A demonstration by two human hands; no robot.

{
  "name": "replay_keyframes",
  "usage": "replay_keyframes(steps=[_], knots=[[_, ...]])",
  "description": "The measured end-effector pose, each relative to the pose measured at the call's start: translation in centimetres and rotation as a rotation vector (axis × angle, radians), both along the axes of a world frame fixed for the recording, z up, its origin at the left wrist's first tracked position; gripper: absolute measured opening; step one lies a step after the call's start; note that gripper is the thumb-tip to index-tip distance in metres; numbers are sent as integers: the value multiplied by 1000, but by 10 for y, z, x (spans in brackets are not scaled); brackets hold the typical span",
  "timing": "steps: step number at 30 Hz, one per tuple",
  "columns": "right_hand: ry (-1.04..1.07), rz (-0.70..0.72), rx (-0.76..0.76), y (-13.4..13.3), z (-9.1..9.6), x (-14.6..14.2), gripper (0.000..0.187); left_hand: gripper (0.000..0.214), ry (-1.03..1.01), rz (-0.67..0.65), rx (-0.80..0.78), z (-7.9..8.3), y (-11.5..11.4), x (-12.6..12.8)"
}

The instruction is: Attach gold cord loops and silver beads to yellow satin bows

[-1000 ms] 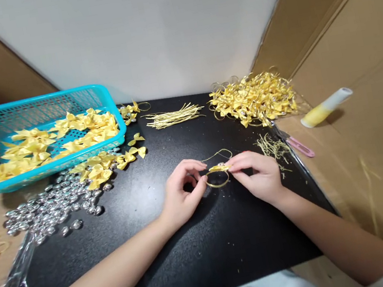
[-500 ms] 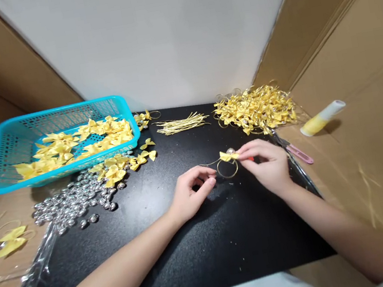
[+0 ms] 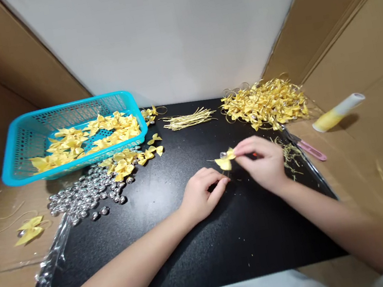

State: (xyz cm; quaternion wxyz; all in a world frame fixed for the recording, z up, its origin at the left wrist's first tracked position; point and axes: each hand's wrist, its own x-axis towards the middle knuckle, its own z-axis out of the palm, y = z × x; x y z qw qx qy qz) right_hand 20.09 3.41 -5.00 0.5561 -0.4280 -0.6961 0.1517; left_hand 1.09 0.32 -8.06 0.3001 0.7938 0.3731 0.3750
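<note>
The item under inspection, a yellow bow (image 3: pixel 223 163) with a silver bell (image 3: pixel 223 155) at its knot, is held just above the black surface (image 3: pixel 197 261), ahead of the person and between the two hands. Its long axis runs obliquely: one wing points to the far right, into the fingers of the right hand (image 3: pixel 262 160); the other points to the near left, toward the left hand (image 3: pixel 202 193). The bell sits on the far side of the bow. A thin cord end projects leftward, and part of a loop hangs beneath.

The right hand pinches the right wing between thumb and fingertips. The left hand is half curled, its fingertips just below the bow and beside the loop; whether they grip it cannot be told.

To the left, loose bells (image 3: pixel 85 194) lie spread near a blue basket (image 3: pixel 125 94) containing yellow bows. A bundle of gold ties (image 3: pixel 189 119) lies crosswise at the back. At the far right stands a heap of looped bows (image 3: pixel 266 103); nearer are cord scraps (image 3: pixel 291 154) and a pink-handled tool (image 3: pixel 312 150).
</note>
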Motion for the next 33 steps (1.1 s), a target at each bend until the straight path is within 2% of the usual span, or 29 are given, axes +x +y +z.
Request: replay_keyframes(steps=[2, 4, 5, 7, 9, 11, 13, 15, 16, 17, 20, 22, 24, 27, 29, 31, 33], knots=[[36, -89, 5, 29, 4, 15, 12, 18, -18, 57, -26, 0, 1, 0], [95, -172, -144, 54, 5, 25, 8, 19, -28, 91, -60, -1, 3, -1], [112, -155, -225, 61, 4, 27, 8, 21, -20, 100, -72, -2, 4, -1], [78, -36, -333, 62, 3, 24, 7, 22, 11, 108, -72, -2, 5, -1], [13, 81, -359, 45, 4, 18, 5, 19, 40, 99, -51, -2, 6, -1], [-78, 194, -367, 17, 10, 14, 6, 18, 45, 89, -29, -2, 5, -1], [-293, 463, -461, -16, 19, 17, 15, 18, 34, 94, -22, -1, 5, -2], [-556, 729, -539, -45, 25, 24, 38, 18, 21, 102, -25, -1, 5, -2], [-662, 819, -538, -57, 25, 28, 45, 18, 16, 102, -27, 0, 5, -2], [-742, 840, -529, -68, 22, 32, 43, 18, 13, 98, -30, 0, 5, -3], [-859, 788, -496, -87, 5, 41, 11, 17, 3, 91, -43, 1, 5, -3], [-842, 763, -472, -90, -6, 45, 15, 17, -4, 93, -46, 1, 6, -4], [-730, 765, -467, -87, -6, 48, 21, 17, -9, 93, -48, 1, 6, -4], [-430, 734, -510, -67, 20, 55, 16, 17, -16, 98, -65, 1, 6, -4], [-293, 533, -469, -42, 47, 64, 10, 18, -23, 114, -81, 1, 7, -4], [-318, 296, -421, -4, 70, 73, 10, 18, -29, 129, -93, 1, 7, -4], [-283, 87, -370, 42, 82, 80, 7, 19, -33, 131, -99, 0, 7, -4]])
